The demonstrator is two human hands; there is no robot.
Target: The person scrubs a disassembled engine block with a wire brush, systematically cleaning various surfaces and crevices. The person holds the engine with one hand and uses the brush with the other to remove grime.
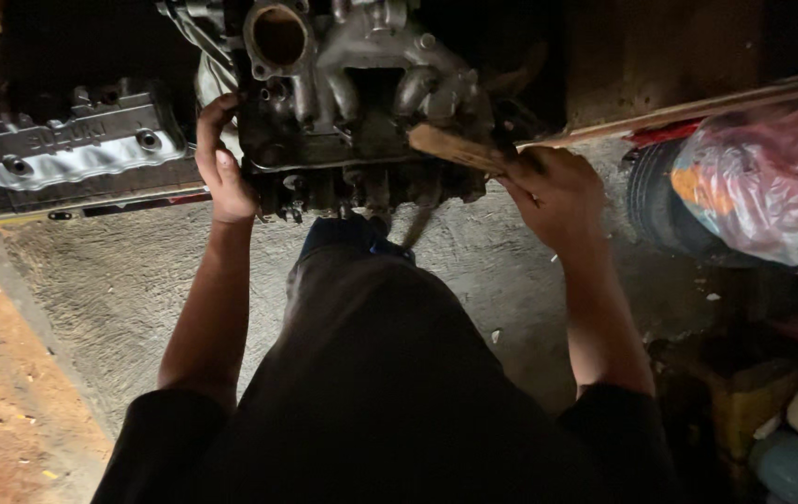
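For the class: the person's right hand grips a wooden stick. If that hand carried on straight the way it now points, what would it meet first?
Most likely the grey engine assembly: the right hand points up-left along the wooden stick, whose tip already lies against it. Depth is uncertain.

A person in a dark short-sleeved shirt, sleeves ending above the elbows, bare forearms, dark trousers, and a blue shoe.

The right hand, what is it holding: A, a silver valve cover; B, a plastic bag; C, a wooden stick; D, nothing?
C: the right hand is closed around a wooden stick lying against the engine block; the left hand grips the block's side.
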